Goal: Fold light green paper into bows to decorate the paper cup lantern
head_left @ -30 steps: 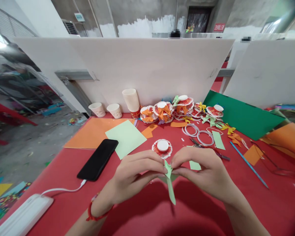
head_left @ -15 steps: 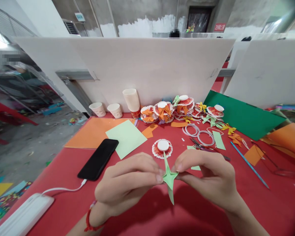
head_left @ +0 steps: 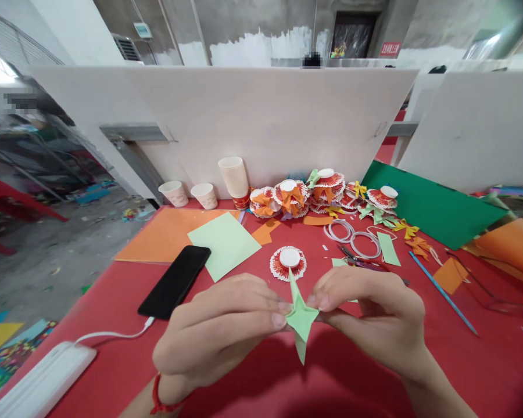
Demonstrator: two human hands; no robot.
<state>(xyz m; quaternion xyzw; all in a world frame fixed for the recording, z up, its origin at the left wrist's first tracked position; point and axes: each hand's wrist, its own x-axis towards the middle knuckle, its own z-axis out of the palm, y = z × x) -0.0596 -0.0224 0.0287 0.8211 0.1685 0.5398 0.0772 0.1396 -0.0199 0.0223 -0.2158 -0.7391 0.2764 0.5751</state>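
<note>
The left hand (head_left: pixel 226 331) and right hand (head_left: pixel 370 316) each pinch a side of the folded green paper (head_left: pixel 303 319), which sits between their fingertips above the red counter (head_left: pixel 331 377). Just beyond the hands is a frilled paper cup (head_left: pixel 290 258); a black phone (head_left: pixel 174 281) lies beyond the left wrist, to its left.

Both hands (head_left: pixel 302 307) pinch a folded green paper (head_left: pixel 303 319) above the red table (head_left: pixel 344 383).
</note>
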